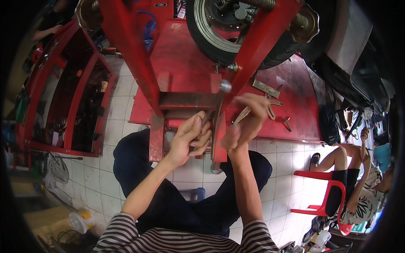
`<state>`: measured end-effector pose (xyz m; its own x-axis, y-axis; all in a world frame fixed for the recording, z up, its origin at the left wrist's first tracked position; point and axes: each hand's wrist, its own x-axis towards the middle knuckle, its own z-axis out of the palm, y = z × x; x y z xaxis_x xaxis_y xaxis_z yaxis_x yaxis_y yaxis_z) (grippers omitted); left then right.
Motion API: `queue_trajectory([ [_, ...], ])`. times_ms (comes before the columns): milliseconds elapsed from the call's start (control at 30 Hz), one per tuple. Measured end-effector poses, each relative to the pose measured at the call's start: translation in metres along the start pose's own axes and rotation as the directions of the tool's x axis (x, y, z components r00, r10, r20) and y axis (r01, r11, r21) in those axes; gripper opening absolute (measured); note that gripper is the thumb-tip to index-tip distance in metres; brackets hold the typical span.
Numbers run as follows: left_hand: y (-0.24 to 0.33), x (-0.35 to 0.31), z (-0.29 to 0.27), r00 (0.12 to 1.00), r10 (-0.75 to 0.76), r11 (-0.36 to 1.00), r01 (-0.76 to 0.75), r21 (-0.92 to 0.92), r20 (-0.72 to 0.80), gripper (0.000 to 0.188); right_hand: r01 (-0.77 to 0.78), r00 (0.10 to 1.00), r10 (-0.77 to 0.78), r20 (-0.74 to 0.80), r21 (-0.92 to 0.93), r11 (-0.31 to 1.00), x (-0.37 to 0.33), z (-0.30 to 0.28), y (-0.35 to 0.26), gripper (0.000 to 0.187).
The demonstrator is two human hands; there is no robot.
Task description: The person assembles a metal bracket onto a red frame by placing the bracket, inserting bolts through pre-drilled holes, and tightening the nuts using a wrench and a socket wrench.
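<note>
The left hand (pixel 192 137), fingers curled, and the blurred right hand (pixel 249 120) are at the red frame (pixel 143 63), by the red platform's (pixel 301 111) near edge; a bolt (pixel 287 124) lies just behind that edge.

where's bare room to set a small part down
On the red platform: between the stand's left post and the wheel, and right of the gold-coloured bolt-like piece. Floor tiles between the right knee and red chair also look bare. Crowded: beside the right hand, among the metal parts.
</note>
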<state>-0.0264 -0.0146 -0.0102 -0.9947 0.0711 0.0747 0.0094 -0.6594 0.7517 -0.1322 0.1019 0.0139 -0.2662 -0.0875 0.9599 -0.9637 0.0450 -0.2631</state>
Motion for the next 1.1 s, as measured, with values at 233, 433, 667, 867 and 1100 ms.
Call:
queue_trajectory([
  [233,0.039,0.012,0.023,0.962,0.265,0.537,-0.087,0.839,-0.070,0.027,-0.158,0.987,0.152,0.044,0.226,0.961,-0.004,0.007,-0.015,0.018],
  [433,0.070,0.066,0.041,0.670,0.710,-0.119,-0.186,0.975,0.215,0.014,-0.524,0.804,0.565,-0.184,0.229,0.820,0.007,0.000,-0.008,0.022],
  [667,0.058,0.080,0.033,0.672,0.701,-0.046,-0.290,0.956,0.238,0.009,-0.546,0.775,0.588,-0.233,0.220,0.808,0.008,0.006,-0.008,0.023],
  [867,0.054,0.071,0.031,0.590,0.778,0.030,-0.375,0.927,0.214,0.021,-0.564,0.786,0.594,-0.173,0.195,0.803,0.004,0.000,-0.004,0.023],
  [1100,0.044,0.072,0.013,0.554,0.809,0.088,-0.442,0.893,0.195,0.014,-0.488,0.824,0.547,-0.148,0.306,0.818,0.001,0.007,-0.011,0.024],
])
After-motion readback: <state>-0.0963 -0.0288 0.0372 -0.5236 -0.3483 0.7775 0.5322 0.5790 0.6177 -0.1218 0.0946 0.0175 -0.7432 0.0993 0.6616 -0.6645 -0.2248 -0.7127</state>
